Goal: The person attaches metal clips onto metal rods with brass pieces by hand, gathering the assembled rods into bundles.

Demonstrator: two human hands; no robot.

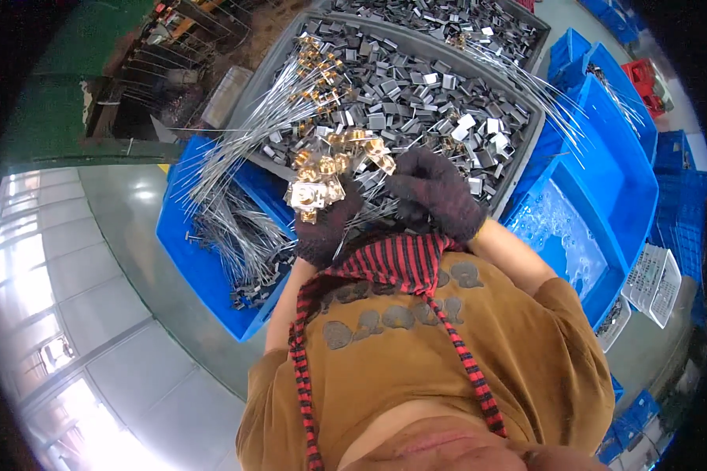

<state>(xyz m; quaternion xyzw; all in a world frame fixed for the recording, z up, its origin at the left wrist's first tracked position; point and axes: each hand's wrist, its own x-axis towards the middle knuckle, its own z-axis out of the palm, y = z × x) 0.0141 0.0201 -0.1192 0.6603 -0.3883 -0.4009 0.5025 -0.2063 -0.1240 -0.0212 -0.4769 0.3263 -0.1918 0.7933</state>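
Note:
My left hand [327, 229], in a dark knitted glove, is closed around a bunch of wired metal fittings [310, 192], brass-coloured and silver, that stick out above its fingers. Thin wire ends show below the bunch, between my hands. My right hand [438, 192], gloved the same way, is close by with its fingers curled together. Beside its fingertips is a shiny brass-and-silver fitting [380, 155]; I cannot tell whether they touch it. Both hands are over the near edge of a grey bin [536, 129] full of small dark metal pieces [404, 102].
Brass-tipped wires [271, 106] lie across the bin's left side; more wires [518, 74] overhang its right. A blue bin [204, 294] at left holds wires. At right, a blue tub [617, 157] adjoins bubbly liquid [562, 228]. A white basket [653, 282] sits beyond.

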